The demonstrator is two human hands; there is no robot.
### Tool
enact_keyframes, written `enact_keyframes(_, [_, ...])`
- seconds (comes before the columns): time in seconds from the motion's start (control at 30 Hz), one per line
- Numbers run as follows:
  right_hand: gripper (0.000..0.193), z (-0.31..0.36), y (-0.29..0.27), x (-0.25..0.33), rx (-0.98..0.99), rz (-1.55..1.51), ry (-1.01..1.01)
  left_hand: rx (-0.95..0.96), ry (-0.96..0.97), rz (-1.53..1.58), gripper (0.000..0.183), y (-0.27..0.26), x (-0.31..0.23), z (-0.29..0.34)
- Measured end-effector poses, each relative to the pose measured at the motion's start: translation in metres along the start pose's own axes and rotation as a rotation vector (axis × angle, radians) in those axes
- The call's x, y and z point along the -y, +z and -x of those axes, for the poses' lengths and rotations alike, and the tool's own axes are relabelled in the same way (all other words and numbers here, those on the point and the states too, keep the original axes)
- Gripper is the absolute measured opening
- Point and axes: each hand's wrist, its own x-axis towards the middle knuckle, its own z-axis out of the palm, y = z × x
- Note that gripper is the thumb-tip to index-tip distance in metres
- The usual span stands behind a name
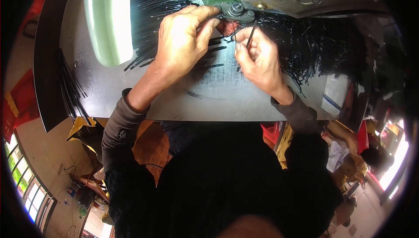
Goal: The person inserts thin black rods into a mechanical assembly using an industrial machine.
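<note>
Reaches with the left hand (182, 37) to the left end of a bolted metal block (245, 16), stretching the index finger forward along that end and setting the thumb just below it. Leaves only a narrow, shadowed space between those two tips; cannot tell whether pinching a piece there or only touching the block. Tucks the remaining left fingers in behind the index finger. Holds the right hand (260, 61) below the block and slightly to its right, curling the fingers and bringing thumb and index finger nearly together. Grips a slim black rod (252, 34) in these curled right fingers, slanting it down from just below the right end of the block; cannot tell exactly between which fingers. Shows a reddish lump (229, 27) directly under the block, between the two sets of fingertips. Has a dense row of black rods (159, 2) to the left of the block, partly behind the left hand, and a tangled heap of black strands (325, 41) to its right, all on a grey metal tabletop (170, 105) reaching well below the block.
</note>
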Motion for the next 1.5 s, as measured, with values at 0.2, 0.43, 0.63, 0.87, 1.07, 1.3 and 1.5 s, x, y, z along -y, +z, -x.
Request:
enact_keyframes(0.2, [0.01, -0.005, 0.007, 0.006, -0.026, -0.259, 0.063, -0.048, -0.083, 0.023, 0.018, 0.007, 0.001, -0.002])
enact_keyframes(0.43, [0.009, -0.012, 0.005, 0.006, 0.0, -0.287, 0.083, -0.066, -0.04, 0.069, 0.018, 0.011, 0.0, -0.004])
enact_keyframes(0.63, [0.009, -0.013, 0.0, 0.016, 0.028, -0.346, 0.154, -0.106, 0.026, 0.02, 0.017, 0.014, 0.001, -0.003])
enact_keyframes(0.87, [0.011, -0.015, -0.008, 0.016, -0.038, -0.371, 0.162, -0.065, 0.132, -0.079, 0.014, 0.019, -0.007, -0.017])
enact_keyframes(1.07, [0.009, -0.017, -0.008, 0.011, -0.02, -0.316, 0.108, -0.086, 0.114, -0.05, 0.013, 0.02, -0.003, -0.017])
enact_keyframes(1.3, [0.01, -0.017, -0.007, 0.01, -0.025, -0.335, 0.098, -0.103, 0.105, 0.027, 0.016, 0.023, 0.0, -0.017])
enact_keyframes(1.5, [0.011, -0.019, -0.007, 0.007, -0.018, -0.345, 0.12, -0.065, 0.078, 0.003, 0.015, 0.023, 0.001, -0.018])
